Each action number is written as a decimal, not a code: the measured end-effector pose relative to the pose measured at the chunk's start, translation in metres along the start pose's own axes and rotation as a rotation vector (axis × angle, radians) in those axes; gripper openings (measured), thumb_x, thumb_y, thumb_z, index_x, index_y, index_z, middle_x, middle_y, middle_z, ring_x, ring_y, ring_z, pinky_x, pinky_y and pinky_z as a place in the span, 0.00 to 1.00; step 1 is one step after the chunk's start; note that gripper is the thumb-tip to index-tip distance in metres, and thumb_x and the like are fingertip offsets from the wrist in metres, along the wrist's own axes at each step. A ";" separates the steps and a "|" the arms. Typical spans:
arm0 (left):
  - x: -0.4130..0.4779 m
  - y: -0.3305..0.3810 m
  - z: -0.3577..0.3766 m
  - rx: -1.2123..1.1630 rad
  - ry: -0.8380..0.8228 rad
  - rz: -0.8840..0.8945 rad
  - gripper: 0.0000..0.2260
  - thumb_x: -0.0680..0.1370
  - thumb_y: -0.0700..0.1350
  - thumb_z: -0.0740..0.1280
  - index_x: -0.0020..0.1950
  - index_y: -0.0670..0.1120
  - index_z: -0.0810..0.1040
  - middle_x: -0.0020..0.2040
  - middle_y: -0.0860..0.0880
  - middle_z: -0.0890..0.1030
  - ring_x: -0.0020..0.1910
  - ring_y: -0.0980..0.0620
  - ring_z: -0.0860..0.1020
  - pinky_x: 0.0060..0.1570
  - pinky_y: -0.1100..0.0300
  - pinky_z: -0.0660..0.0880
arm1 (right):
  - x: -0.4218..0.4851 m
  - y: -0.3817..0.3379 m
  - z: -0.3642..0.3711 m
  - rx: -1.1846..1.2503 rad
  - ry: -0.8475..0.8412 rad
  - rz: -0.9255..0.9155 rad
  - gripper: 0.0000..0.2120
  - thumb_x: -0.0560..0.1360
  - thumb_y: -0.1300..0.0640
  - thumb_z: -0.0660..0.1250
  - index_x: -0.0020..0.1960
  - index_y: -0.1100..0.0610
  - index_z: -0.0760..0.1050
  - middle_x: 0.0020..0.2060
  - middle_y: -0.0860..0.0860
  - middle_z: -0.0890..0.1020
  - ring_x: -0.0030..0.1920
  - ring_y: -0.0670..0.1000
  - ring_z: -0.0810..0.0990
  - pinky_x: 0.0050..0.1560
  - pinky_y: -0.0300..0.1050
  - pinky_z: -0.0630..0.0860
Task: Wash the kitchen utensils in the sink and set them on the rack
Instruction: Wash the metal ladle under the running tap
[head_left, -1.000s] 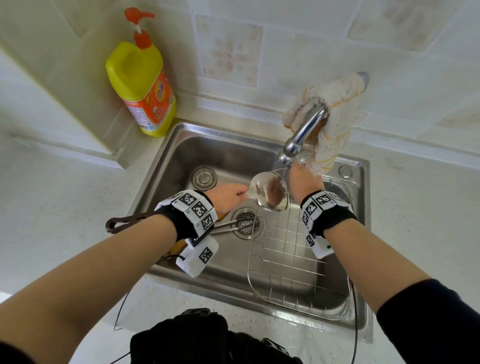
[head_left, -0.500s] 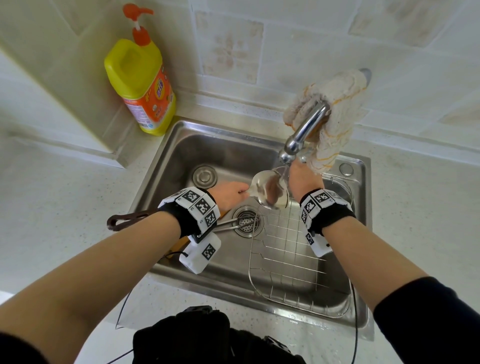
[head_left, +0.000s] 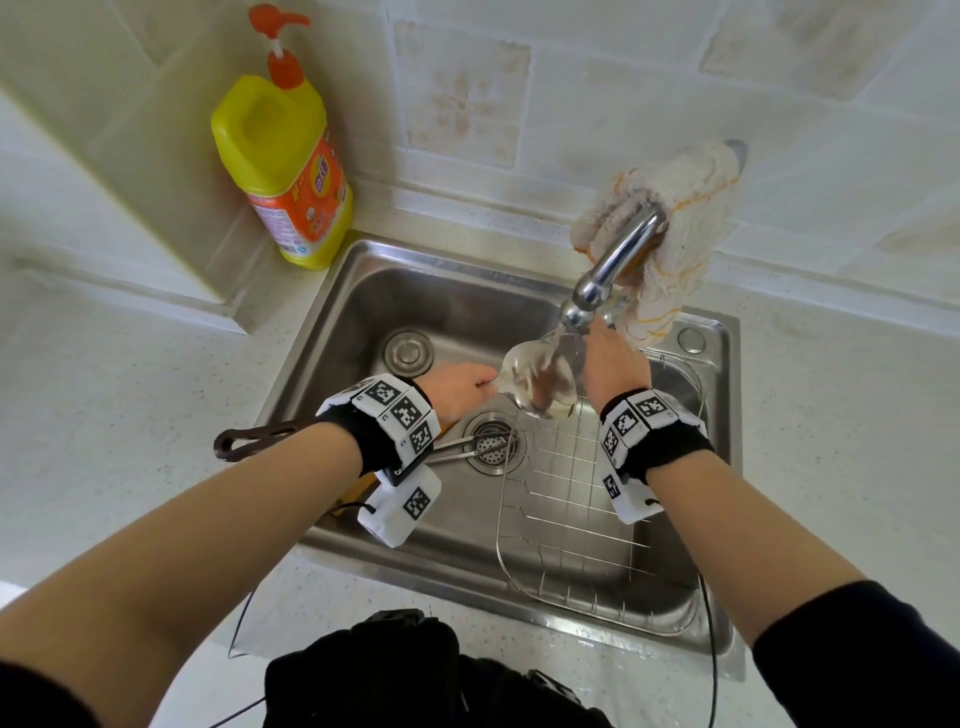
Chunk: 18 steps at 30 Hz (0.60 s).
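Ladle (head_left: 537, 382) is up over the sink (head_left: 415, 291), with its shiny bowl right under the tap (head_left: 618, 260). Water runs from the tap onto the bowl. The left hand (head_left: 457, 389) has its fingers curled round the ladle's neck, just beside the bowl. A dark handle (head_left: 249, 441) sticks out past the left wrist, over the counter (head_left: 130, 415). The right hand (head_left: 615, 369) is on the far side of the bowl and touches it. Its fingers are hidden behind the hand and the bowl, so I cannot tell if they are curled or straight.

A wire rack (head_left: 571, 499) sits in the right part of the sink, below the ladle. Metal tongs (head_left: 462, 448) lie on the sink floor, with their tips over the drain (head_left: 491, 444). The left wrist covers part of them. A round metal cap (head_left: 408, 353) is near the back of the sink floor.

A worn white cloth (head_left: 675, 218) hangs over the tap and hides its base. A yellow soap bottle (head_left: 291, 171) with an orange pump stands at the back left corner of the sink, against the tiled wall. Both wrists wear black bands with black and white square marks (head_left: 395, 415).
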<state>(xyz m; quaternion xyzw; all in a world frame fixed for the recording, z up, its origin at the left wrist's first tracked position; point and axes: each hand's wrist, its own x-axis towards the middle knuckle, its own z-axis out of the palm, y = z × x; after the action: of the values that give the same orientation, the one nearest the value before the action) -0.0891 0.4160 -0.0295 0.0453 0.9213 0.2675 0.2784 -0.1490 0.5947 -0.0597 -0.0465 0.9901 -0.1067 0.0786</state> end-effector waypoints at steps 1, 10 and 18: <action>-0.002 -0.001 0.002 -0.001 0.003 -0.006 0.08 0.82 0.42 0.54 0.49 0.42 0.71 0.41 0.48 0.70 0.45 0.51 0.68 0.44 0.63 0.61 | -0.009 -0.003 0.002 0.035 0.010 0.010 0.18 0.80 0.60 0.55 0.69 0.60 0.62 0.57 0.60 0.76 0.56 0.58 0.77 0.54 0.49 0.73; -0.005 -0.011 -0.002 -0.091 0.024 0.059 0.07 0.81 0.42 0.55 0.45 0.43 0.68 0.35 0.54 0.67 0.43 0.51 0.68 0.39 0.62 0.61 | -0.033 -0.039 0.029 0.087 -0.043 -0.301 0.26 0.81 0.49 0.41 0.76 0.59 0.54 0.76 0.55 0.51 0.76 0.54 0.47 0.76 0.49 0.44; -0.005 -0.019 -0.005 -0.132 -0.001 0.116 0.07 0.81 0.42 0.56 0.50 0.43 0.72 0.41 0.54 0.71 0.43 0.54 0.70 0.47 0.62 0.66 | -0.044 -0.050 0.026 0.179 0.054 -0.334 0.27 0.79 0.51 0.37 0.76 0.58 0.52 0.76 0.53 0.55 0.76 0.53 0.50 0.76 0.48 0.47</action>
<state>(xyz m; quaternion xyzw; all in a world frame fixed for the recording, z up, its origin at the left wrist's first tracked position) -0.0868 0.3960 -0.0335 0.0801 0.8973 0.3434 0.2655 -0.0974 0.5453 -0.0675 -0.1999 0.9570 -0.2072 0.0369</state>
